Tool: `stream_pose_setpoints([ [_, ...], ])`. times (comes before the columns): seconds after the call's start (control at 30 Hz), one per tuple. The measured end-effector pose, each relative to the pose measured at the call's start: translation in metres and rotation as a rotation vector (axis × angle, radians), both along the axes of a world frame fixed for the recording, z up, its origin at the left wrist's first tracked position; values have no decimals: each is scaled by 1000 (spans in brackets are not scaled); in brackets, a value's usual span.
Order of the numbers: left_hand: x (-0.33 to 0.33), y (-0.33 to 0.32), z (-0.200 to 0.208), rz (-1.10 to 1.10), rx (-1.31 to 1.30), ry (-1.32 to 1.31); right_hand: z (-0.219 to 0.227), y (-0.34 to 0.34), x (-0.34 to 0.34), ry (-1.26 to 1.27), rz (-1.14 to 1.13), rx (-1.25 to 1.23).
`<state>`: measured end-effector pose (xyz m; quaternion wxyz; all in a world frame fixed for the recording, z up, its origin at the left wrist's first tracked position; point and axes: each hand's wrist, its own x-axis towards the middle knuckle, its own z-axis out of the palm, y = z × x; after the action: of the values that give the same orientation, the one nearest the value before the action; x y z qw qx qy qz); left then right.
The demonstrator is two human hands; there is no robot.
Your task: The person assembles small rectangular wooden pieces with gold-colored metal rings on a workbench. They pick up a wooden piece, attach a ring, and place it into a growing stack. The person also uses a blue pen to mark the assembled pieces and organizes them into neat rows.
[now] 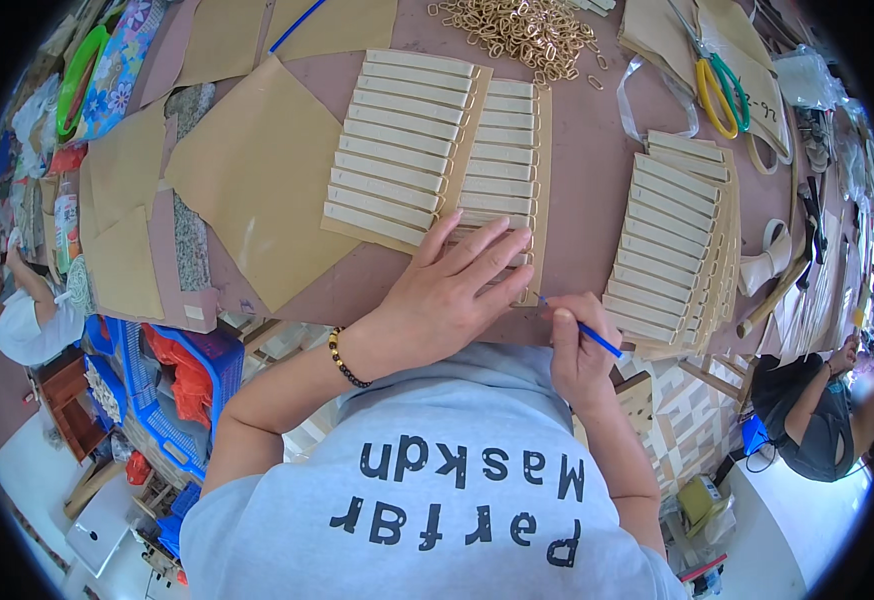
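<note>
My left hand lies flat, fingers spread, over the lower part of a tan card bearing a column of pale strips with gold-coloured loops at their right ends. A similar card overlaps it on the left. My right hand pinches a slim blue pen-like tool. Its tip is near the card's lower right corner, by my left fingertips; whether it touches the card I cannot tell. To the right, several more cards with strips lie fanned in a stack.
Loose gold-coloured oval rings form a heap at the far side. Scissors with yellow and green handles lie at the far right. Plain tan sheets cover the left, and a blue crate stands below. Two people sit at either side.
</note>
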<state>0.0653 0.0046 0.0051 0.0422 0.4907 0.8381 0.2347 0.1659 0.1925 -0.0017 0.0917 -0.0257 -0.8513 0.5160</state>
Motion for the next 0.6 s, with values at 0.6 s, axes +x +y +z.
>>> stream_pose_setpoints([
  [0.6, 7, -1, -6, 52, 50, -58, 0, -1, -5, 43, 48, 106],
])
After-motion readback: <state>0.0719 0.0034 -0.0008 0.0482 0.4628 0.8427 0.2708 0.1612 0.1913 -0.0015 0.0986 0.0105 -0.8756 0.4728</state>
